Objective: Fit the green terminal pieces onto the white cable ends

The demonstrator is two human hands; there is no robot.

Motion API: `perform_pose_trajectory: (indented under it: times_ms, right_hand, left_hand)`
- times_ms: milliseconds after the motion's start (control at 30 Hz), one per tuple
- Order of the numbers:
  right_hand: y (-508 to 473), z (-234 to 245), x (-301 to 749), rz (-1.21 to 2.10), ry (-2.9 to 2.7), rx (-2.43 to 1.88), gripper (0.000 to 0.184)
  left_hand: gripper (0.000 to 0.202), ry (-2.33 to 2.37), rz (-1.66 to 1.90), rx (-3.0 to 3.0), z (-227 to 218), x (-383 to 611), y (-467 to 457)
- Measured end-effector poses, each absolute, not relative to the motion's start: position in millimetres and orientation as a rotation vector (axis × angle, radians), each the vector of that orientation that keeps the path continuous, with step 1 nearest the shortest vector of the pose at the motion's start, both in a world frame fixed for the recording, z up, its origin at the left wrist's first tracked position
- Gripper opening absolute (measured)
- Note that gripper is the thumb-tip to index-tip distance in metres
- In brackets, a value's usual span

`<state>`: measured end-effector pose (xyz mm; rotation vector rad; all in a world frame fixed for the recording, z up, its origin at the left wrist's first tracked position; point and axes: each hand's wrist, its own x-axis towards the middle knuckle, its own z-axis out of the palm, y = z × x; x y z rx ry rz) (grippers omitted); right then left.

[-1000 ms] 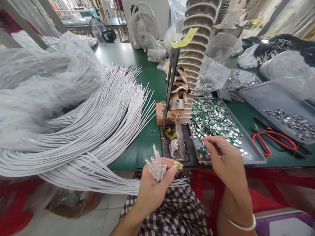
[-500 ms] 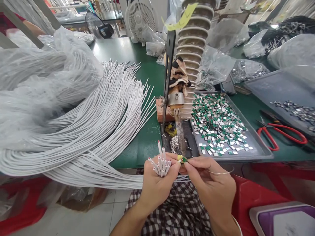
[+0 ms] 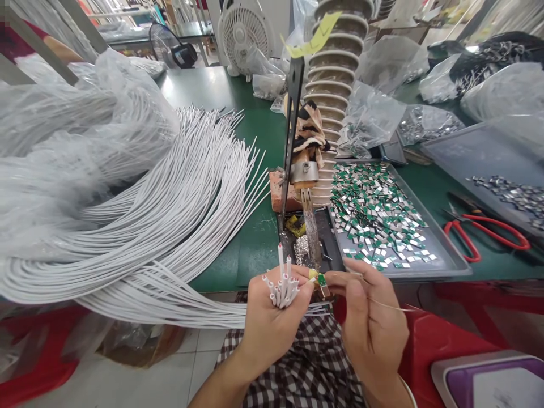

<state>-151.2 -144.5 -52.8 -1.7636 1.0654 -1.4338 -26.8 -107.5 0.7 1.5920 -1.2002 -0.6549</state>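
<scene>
A bundle of white cables point(image 3: 283, 289) with reddish cores at the cut ends is wrapped in my left hand point(image 3: 267, 326). At that hand's thumb and forefinger tips, a small green circuit board point(image 3: 322, 281) with a silvery end meets the end of one cable. A yellow covering point(image 3: 313, 273) shows on a left fingertip. My right hand point(image 3: 376, 326) is just to the right, its forefinger reaching the board and its thumb raised away from it. A thin solder wire point(image 3: 389, 306) runs through the right fingers. Ahead stands a soldering iron point(image 3: 311, 226), tip downward.
A metal tray point(image 3: 457, 263) of small green boards lies right of the iron, with red-handled pliers point(image 3: 488, 226) beyond. Many white cables point(image 3: 178, 226) cover the left side. A ribbed duct point(image 3: 331, 85), a brick point(image 3: 280, 192) and a fan point(image 3: 244, 34) stand behind.
My right thumb has come off the small board and lifted, and the right hand has turned. The board shows more now, silvery end pointing down. My left hand keeps the cables.
</scene>
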Motion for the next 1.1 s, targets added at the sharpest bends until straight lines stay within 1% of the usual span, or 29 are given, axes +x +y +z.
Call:
perform_pose_trajectory:
  times_ms: [67,133,200,400,567,767,900,1000,1100]
  right_hand:
    - [-144,-52,-153,-1.539,1.131,-1.841,0.023]
    - [-145,-48,-155,-1.644,1.068,-1.919,0.019]
    - [-147,-41,-154,-1.706,0.973,-1.98,0.021]
    - [-153,-25,-149,-1.746,1.007,-2.071,0.018]
    - [-152,-24,-148,-1.742,0.996,-2.074,0.021]
    - [-148,-34,-155,-1.598,0.828,-1.933,0.028]
    - [-149,-41,-157,-1.455,0.831,-1.816,0.017]
    - [-152,-43,-155,-1.296,0.96,-1.869,0.012]
    - [-154,-42,-153,-1.394,1.007,-1.975,0.009]
  left_hand:
    - [0.021,-1.209,-0.662,1.601,2,-26,-108]
    - [0.021,-1.225,-0.658,1.592,2,-26,-109]
    - [0.02,-1.232,-0.645,1.577,2,-25,-109]
    - [0.018,-1.198,-0.615,1.571,3,-24,-112]
    - [0.019,-1.197,-0.637,1.551,9,-24,-112]
    - [0.021,-1.18,-0.714,1.598,6,-23,-107]
    - [0.02,-1.22,-0.677,1.598,2,-22,-106]
    - [0.017,-1.377,-0.728,1.631,-1,-19,-105]
    - [0.023,-1.429,-0.904,1.678,-5,-16,-105]
